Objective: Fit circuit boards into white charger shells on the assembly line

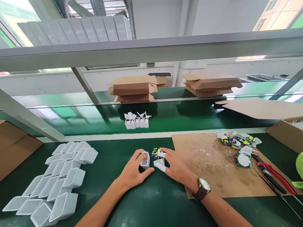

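Note:
My left hand (134, 170) is closed around a small white plastic housing (145, 160), its open side facing up toward me. Just to the right, a small green circuit board (155, 153) with yellow and other parts is pinched in my right hand (176, 165). White coverings sit on fingertips of that hand, and a watch (202, 188) is on its wrist. Board and housing are close together but appear apart. The fingers hide part of the board's lower side.
Rows of white housings (63, 168) lie at left. On the right, a brown board (203, 164) bears several circuit boards (239, 140), red-handled cutters (279, 176) and tweezers (270, 181). Several filled white housings (137, 122) stand behind the ledge. Cartons (133, 86) lie farther back.

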Demonstrator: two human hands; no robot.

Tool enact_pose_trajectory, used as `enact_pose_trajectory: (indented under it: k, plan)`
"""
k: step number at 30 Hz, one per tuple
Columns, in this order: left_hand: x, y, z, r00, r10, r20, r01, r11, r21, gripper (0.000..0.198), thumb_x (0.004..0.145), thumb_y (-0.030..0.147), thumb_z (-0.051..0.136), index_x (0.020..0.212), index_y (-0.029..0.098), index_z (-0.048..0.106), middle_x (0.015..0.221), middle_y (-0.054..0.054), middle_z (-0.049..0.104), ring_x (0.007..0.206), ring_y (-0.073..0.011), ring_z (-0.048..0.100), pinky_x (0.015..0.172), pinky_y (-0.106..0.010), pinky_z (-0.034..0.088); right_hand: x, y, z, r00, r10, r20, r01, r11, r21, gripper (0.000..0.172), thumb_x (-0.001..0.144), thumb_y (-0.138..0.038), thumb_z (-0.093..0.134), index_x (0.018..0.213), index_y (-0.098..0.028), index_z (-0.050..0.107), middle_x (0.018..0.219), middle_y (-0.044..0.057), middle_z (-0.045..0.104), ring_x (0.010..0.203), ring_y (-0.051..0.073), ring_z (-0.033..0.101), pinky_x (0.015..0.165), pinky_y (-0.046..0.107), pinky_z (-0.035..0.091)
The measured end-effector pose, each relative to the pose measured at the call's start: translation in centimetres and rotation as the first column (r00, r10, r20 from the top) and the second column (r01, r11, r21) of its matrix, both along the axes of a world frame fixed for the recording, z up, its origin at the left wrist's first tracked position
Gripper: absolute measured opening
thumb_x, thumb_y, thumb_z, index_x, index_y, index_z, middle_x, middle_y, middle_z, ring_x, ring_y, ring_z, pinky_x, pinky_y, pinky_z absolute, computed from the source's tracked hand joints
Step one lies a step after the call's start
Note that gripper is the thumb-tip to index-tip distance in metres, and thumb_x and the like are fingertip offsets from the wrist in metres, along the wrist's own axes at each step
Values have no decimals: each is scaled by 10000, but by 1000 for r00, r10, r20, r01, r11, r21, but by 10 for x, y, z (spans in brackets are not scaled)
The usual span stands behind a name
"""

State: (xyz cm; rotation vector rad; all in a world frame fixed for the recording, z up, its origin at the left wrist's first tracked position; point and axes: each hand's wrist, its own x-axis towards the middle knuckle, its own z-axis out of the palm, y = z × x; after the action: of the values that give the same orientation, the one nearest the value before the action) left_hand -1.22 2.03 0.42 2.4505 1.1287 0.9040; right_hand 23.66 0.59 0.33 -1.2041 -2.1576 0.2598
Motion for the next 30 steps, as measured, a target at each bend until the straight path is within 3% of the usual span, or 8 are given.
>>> enact_pose_trajectory:
  k: [1, 4, 8, 12, 17, 23, 27, 30]
  plan:
    - [-2, 0, 1, 1000, -12, 7, 12, 1000, -12, 298, 904, 340, 687, 1142, 235, 542, 1283, -112, 571, 1144, -244, 654, 948, -377, 582, -1, 1, -2, 1000, -26, -18, 26, 1000, 5, 179, 984, -204, 529, 1118, -184, 646, 1308, 169, 674, 1199, 306, 668, 998, 524, 583]
    - [-8, 1, 1, 999, -10, 45, 12, 999, -50, 453, 889, 304, 700, 1292, 248, 501, 1355, -130, 558, 1244, -269, 617, 1023, -414, 559, -1, 3, -5, 990, -106, -96, 109, 994, 18, 307, 938, -63, 393, 1111, -194, 611, 1231, 143, 694, 1130, 259, 694, 948, 473, 612]
    - [-10, 2, 1, 996, 16, 87, -5, 992, -123, 595, 868, 288, 715, 1393, 252, 438, 1347, -129, 594, 1183, -270, 654, 1000, -431, 578, -3, 3, -6, 984, -160, -79, 163, 986, 29, 388, 965, -227, 531, 1348, -170, 520, 1276, 174, 669, 1199, 312, 657, 983, 525, 596]
    - [-10, 2, 1, 997, 18, 70, -3, 978, -208, 633, 863, 301, 729, 1426, 259, 442, 1362, -125, 607, 1205, -282, 652, 1016, -437, 566, -3, 1, -6, 994, -95, 51, 97, 995, -25, 530, 889, -189, 559, 1411, -128, 490, 1307, 204, 654, 1274, 359, 604, 1022, 565, 568]
    - [-11, 0, -1, 997, 47, 54, -31, 964, -266, 689, 850, 323, 753, 1454, 261, 427, 1446, -123, 573, 1297, -300, 601, 1073, -456, 525, 5, -3, -5, 999, -16, 29, 18, 998, -57, 699, 750, -36, 483, 1432, -184, 486, 1247, 144, 670, 1243, 298, 619, 1006, 484, 586]
    - [-8, -1, 0, 998, 57, 20, -47, 947, -319, 772, 837, 340, 766, 1505, 250, 389, 1519, -136, 526, 1367, -322, 547, 1128, -489, 478, 4, 0, -8, 995, -91, 35, 93, 995, -43, 651, 855, -186, 567, 1492, -131, 443, 1420, 206, 584, 1335, 348, 557, 1081, 540, 523]
    - [-10, -1, 0, 1000, 25, 2, -23, 947, -321, 822, 839, 309, 759, 1545, 248, 342, 1537, -146, 513, 1377, -327, 539, 1137, -503, 468, 2, 6, -9, 989, -125, 74, 130, 990, -58, 532, 822, -145, 547, 1352, -130, 591, 1185, 174, 708, 1138, 327, 662, 981, 502, 578]
    - [-11, -1, -4, 999, 40, 12, -35, 956, -292, 800, 861, 287, 736, 1551, 256, 331, 1514, -152, 535, 1344, -322, 575, 1093, -501, 507, 0, 4, -3, 987, -158, -38, 158, 987, 10, 492, 809, -124, 540, 1295, -168, 608, 1054, 120, 713, 1002, 289, 688, 881, 460, 616]
